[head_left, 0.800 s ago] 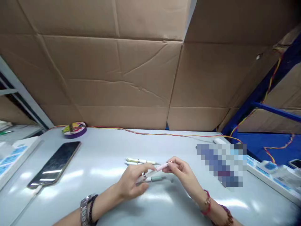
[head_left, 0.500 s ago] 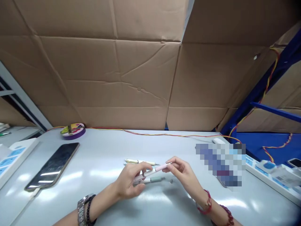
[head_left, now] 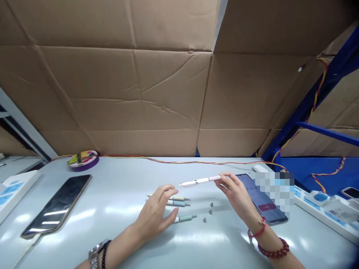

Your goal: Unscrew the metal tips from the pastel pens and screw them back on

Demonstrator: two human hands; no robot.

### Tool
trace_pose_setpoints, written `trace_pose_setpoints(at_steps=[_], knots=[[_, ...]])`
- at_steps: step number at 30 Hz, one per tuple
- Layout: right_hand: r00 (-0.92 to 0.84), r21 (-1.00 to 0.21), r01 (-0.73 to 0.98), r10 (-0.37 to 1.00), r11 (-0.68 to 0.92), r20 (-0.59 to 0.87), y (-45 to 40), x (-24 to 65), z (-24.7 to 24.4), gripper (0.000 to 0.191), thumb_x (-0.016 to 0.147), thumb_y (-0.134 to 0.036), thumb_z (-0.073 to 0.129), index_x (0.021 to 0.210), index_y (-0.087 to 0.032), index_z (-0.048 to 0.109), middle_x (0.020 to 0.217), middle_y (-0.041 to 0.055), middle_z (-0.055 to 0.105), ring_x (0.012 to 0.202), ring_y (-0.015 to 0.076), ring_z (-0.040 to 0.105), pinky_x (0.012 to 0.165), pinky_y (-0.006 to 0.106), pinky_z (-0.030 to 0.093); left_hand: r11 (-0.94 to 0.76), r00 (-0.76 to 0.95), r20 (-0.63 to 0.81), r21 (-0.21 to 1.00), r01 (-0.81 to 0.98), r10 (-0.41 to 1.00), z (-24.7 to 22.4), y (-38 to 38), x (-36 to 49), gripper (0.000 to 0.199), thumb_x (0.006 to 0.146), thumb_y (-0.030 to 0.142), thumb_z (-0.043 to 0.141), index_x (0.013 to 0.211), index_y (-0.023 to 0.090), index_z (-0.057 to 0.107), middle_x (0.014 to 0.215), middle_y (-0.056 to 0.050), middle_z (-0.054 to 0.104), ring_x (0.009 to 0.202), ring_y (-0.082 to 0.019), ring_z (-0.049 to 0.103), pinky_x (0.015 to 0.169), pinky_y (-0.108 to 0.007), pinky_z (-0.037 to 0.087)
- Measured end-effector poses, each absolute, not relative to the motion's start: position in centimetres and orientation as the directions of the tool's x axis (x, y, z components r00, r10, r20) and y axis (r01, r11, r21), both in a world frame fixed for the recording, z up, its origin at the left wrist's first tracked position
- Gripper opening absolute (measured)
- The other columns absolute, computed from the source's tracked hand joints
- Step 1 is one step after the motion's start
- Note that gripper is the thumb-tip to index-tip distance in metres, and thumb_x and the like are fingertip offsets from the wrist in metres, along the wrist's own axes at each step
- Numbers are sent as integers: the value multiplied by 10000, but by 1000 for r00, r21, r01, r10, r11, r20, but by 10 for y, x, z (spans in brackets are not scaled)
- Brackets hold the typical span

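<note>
Between the fingertips of my right hand [head_left: 234,192] is one end of a white and pale pink pen [head_left: 199,181], raised above the table with its tip pointing left. My left hand [head_left: 154,211] is open, fingers apart, just left of the pen's tip and not touching it. Partly hidden behind and beneath my left hand lie a yellow pen [head_left: 182,198], a blue-green pen [head_left: 178,203] and a green pen [head_left: 186,218]. Three small grey metal pieces [head_left: 210,212] sit on the table below the raised pen.
A phone [head_left: 270,205] lies at right, partly blurred out; another phone [head_left: 57,205] with a cable lies at left. A round purple tin [head_left: 84,161] stands at the back left. Power strips [head_left: 17,186] flank the table [head_left: 190,250]. Cardboard [head_left: 157,93] rises behind.
My right hand has lifted the pink pen up and right, out of my left hand. The left hand has let go and opened. More of the grey pieces now show.
</note>
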State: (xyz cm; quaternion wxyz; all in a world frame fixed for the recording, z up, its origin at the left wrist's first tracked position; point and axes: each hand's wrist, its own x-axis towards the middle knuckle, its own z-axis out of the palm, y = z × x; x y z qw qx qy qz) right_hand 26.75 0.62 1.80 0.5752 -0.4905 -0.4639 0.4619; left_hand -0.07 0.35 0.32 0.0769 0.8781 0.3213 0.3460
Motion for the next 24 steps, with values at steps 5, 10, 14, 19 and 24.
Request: trace_pose_setpoints(at_steps=[5,10,14,19,24], knots=[[-48,-987,158,999,-8,-16,17,288,13,233,791,-419,574,821,-188,564,843,60,685,900,215,643,854,355,472,-813,707,402,274,513,582,0,-2,3,167,770,203,540,936,220,543,1178,-71,488,1056,-259,471,857,-380,442],[-149,-884,468,985,-3,-82,17,289,8,167,777,-336,556,806,-180,608,700,34,688,733,198,639,714,304,464,-736,696,248,319,598,673,0,-4,6,68,765,178,549,825,203,530,1067,-55,519,978,-238,488,795,-354,455],[-123,-740,672,990,29,-73,11,286,9,141,776,-294,518,769,-199,621,663,21,654,634,183,578,593,279,403,-725,685,247,308,616,686,-1,-3,9,26,797,168,514,803,193,510,1024,-62,523,930,-231,502,761,-340,461],[-66,-580,814,997,35,-33,2,282,19,160,800,-298,480,805,-221,619,641,14,611,591,182,521,549,277,336,-771,683,357,319,551,637,-5,-3,9,25,835,193,483,813,189,492,1043,-69,537,949,-234,500,763,-330,442],[-175,-495,859,984,135,-35,-8,274,27,165,814,-352,492,807,-242,615,668,9,635,581,171,548,520,262,353,-825,699,439,321,465,565,-11,-3,9,214,941,287,322,866,185,495,735,-30,592,636,-173,520,602,-276,417]])
